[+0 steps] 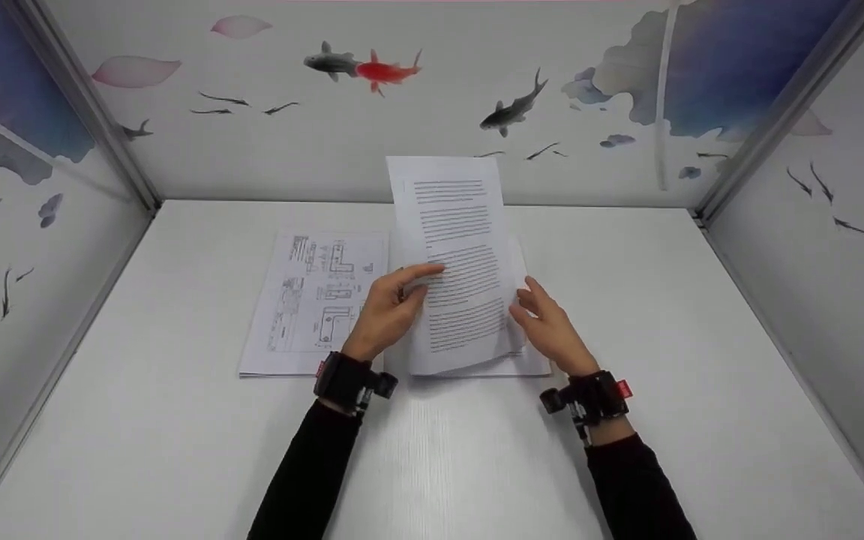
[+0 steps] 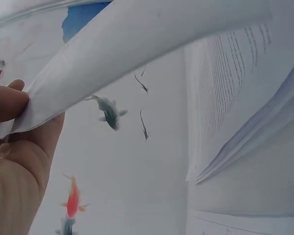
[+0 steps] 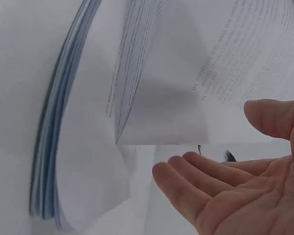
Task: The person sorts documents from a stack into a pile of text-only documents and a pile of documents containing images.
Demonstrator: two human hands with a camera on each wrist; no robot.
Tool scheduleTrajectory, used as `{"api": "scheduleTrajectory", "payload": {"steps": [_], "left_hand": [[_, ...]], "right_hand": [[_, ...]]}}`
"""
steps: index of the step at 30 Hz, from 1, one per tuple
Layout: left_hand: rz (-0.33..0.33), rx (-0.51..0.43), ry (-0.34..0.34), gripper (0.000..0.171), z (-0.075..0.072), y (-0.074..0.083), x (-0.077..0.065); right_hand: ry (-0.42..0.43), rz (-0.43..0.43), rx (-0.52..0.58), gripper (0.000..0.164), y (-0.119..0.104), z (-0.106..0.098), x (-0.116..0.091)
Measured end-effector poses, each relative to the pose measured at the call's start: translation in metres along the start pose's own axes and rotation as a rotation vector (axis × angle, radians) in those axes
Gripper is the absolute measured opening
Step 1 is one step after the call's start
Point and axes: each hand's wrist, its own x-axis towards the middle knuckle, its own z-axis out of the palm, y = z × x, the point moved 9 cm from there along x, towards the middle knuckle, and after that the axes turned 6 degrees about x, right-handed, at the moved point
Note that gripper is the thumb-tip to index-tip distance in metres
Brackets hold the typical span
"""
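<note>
A printed sheet of paper is lifted at an angle above a stack of papers. My left hand pinches the sheet's left edge between thumb and fingers; in the left wrist view the paper bends away from that grip. At the right edge is my right hand, palm turned toward the paper. The right wrist view shows its fingers extended and the thumb apart, with nothing gripped. Layered page edges of the stack also appear there.
Left of the text pages lies another paper stack, topped by a technical drawing and partly covered by my left hand. The white table is bounded by a back wall and side walls with fish and petal prints.
</note>
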Motion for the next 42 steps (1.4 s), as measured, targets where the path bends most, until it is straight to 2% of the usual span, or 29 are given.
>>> {"api": "scheduleTrajectory", "payload": {"steps": [2, 5, 8, 12, 17, 22, 23, 25, 28, 30, 34, 39, 42], "left_hand": [[-0.01, -0.039, -0.005, 0.042, -0.002, 0.0, 0.0], [-0.031, -0.069, -0.009, 0.045, -0.004, -0.001, 0.0], [-0.066, -0.071, -0.02, 0.049, -0.003, -0.006, 0.0], [-0.108, -0.049, -0.03, 0.059, -0.001, -0.015, 0.0], [-0.138, -0.033, -0.035, 0.07, -0.002, -0.02, -0.001], [-0.197, 0.085, -0.045, 0.079, -0.004, -0.032, 0.0], [-0.209, 0.103, -0.04, 0.082, -0.004, -0.038, 0.0], [-0.257, 0.118, -0.024, 0.088, -0.008, -0.044, -0.001], [-0.363, 0.101, -0.011, 0.094, -0.012, -0.054, -0.006], [-0.436, 0.083, -0.039, 0.093, -0.011, -0.058, -0.009], [-0.514, 0.053, -0.13, 0.087, -0.005, -0.062, -0.015], [-0.576, 0.053, -0.191, 0.088, 0.0, -0.065, -0.02], [-0.555, 0.12, -0.204, 0.084, 0.002, -0.065, -0.021]], "right_hand": [[-0.007, 0.021, 0.046, 0.071, 0.001, 0.0, 0.001], [0.026, 0.038, 0.112, 0.062, 0.001, -0.005, 0.003], [0.05, 0.052, 0.213, 0.047, 0.001, -0.008, 0.003], [0.02, 0.049, 0.299, 0.037, -0.003, -0.006, 0.001], [0.047, 0.035, 0.304, 0.034, -0.003, -0.006, 0.0], [0.119, 0.039, 0.313, 0.028, -0.002, -0.011, 0.003], [0.13, 0.035, 0.316, 0.029, -0.002, -0.012, 0.003], [0.161, 0.03, 0.334, 0.029, -0.003, -0.014, 0.002], [0.217, 0.03, 0.35, 0.03, -0.004, -0.017, 0.0], [0.248, 0.039, 0.358, 0.03, -0.004, -0.019, 0.0], [0.277, 0.066, 0.345, 0.031, -0.001, -0.02, 0.001], [0.274, 0.106, 0.303, 0.033, 0.006, -0.02, 0.001], [0.236, 0.122, 0.273, 0.037, 0.009, -0.02, 0.002]]}}
